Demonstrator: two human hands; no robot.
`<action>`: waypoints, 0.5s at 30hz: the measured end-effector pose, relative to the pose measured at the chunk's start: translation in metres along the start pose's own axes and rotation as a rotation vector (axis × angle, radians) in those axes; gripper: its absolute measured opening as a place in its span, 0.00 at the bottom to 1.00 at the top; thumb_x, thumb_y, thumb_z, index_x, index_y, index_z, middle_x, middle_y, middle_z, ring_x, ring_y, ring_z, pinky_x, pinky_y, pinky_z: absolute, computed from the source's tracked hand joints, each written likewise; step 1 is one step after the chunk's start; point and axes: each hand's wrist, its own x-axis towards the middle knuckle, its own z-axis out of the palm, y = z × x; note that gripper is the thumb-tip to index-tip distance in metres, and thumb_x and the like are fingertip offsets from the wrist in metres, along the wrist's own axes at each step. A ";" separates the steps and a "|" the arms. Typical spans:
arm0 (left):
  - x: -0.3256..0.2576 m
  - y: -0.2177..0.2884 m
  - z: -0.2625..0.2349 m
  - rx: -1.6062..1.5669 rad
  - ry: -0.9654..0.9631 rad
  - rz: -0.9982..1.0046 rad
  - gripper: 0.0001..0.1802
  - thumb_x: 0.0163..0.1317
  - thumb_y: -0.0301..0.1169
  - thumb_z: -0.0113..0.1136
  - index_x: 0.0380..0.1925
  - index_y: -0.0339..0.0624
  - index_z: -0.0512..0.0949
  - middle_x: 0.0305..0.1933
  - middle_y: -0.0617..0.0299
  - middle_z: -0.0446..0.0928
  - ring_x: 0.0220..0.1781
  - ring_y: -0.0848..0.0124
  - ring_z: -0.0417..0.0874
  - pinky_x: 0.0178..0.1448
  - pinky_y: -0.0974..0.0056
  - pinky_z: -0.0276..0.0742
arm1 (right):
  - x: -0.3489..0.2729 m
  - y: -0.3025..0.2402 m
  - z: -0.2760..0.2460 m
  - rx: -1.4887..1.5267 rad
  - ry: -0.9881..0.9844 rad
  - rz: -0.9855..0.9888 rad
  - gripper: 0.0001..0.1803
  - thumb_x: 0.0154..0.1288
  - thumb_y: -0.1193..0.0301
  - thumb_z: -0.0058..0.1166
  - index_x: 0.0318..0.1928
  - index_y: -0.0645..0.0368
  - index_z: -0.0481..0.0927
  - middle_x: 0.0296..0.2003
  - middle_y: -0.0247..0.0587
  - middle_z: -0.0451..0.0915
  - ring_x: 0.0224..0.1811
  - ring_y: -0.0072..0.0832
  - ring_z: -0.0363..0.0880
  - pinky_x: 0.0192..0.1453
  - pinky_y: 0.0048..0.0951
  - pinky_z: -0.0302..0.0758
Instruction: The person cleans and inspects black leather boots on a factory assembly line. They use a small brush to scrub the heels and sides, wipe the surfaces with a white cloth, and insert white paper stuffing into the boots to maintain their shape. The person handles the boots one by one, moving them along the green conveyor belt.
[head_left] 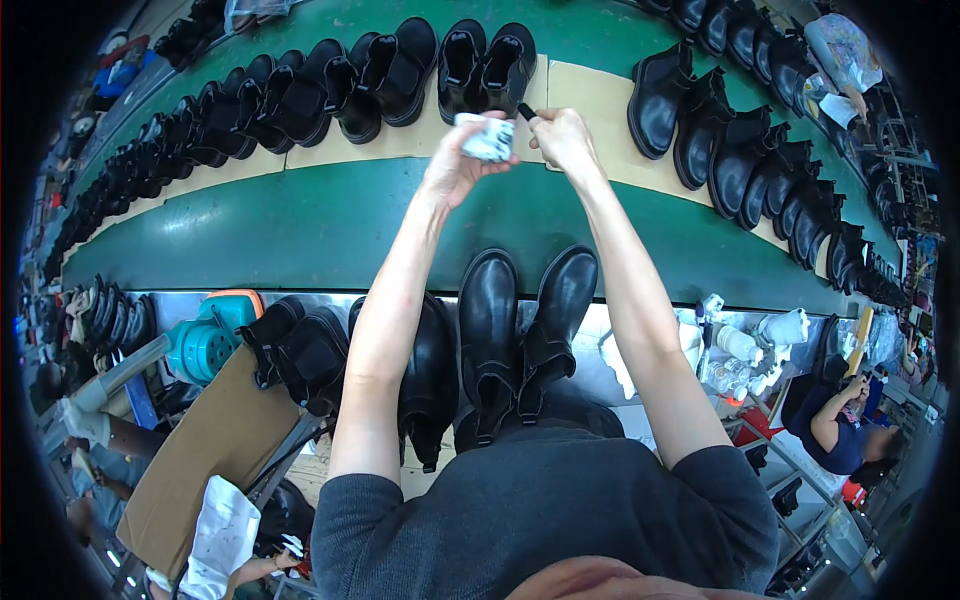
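Observation:
Over the far side of the green table, my left hand is closed around a small white container-like object with dark marks. Just right of it, my right hand pinches a short black stick-like piece, its tip pointing toward the left hand. Beyond both hands a pair of black ankle boots stands on the cardboard strip. Nearer to me, two more black boots lie toes away at the table's near edge, between my forearms. Another black boot is partly hidden by my left forearm.
Long rows of black boots run left and right on cardboard over the green table. A teal machine and cardboard sheet are at left. White bottles stand at right. A co-worker is at far right.

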 end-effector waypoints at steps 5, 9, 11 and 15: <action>-0.011 0.008 -0.027 0.034 0.421 0.172 0.39 0.60 0.71 0.45 0.40 0.42 0.73 0.32 0.58 0.79 0.33 0.66 0.82 0.37 0.63 0.78 | -0.122 -0.040 -0.063 -0.005 -0.129 -0.177 0.24 0.64 0.65 0.51 0.58 0.62 0.77 0.27 0.42 0.84 0.25 0.23 0.79 0.35 0.29 0.76; -0.027 -0.001 0.014 0.235 0.244 0.144 0.34 0.63 0.66 0.46 0.41 0.45 0.74 0.34 0.60 0.81 0.34 0.71 0.81 0.35 0.65 0.76 | -0.190 -0.027 -0.072 0.101 -0.138 -0.214 0.23 0.62 0.67 0.50 0.57 0.62 0.77 0.21 0.60 0.75 0.22 0.40 0.78 0.35 0.37 0.73; -0.038 -0.015 0.039 0.344 0.173 0.081 0.32 0.64 0.65 0.46 0.42 0.45 0.74 0.36 0.61 0.82 0.34 0.72 0.81 0.36 0.66 0.75 | -0.208 -0.022 -0.083 0.107 -0.111 -0.181 0.22 0.64 0.67 0.50 0.57 0.61 0.76 0.32 0.60 0.81 0.30 0.41 0.83 0.40 0.35 0.76; -0.087 -0.025 0.058 0.417 0.193 -0.072 0.56 0.58 0.75 0.39 0.72 0.40 0.49 0.70 0.42 0.58 0.72 0.52 0.60 0.71 0.42 0.52 | -0.274 0.056 -0.096 0.173 0.167 -0.045 0.22 0.68 0.67 0.49 0.61 0.57 0.73 0.47 0.53 0.82 0.41 0.40 0.85 0.46 0.33 0.77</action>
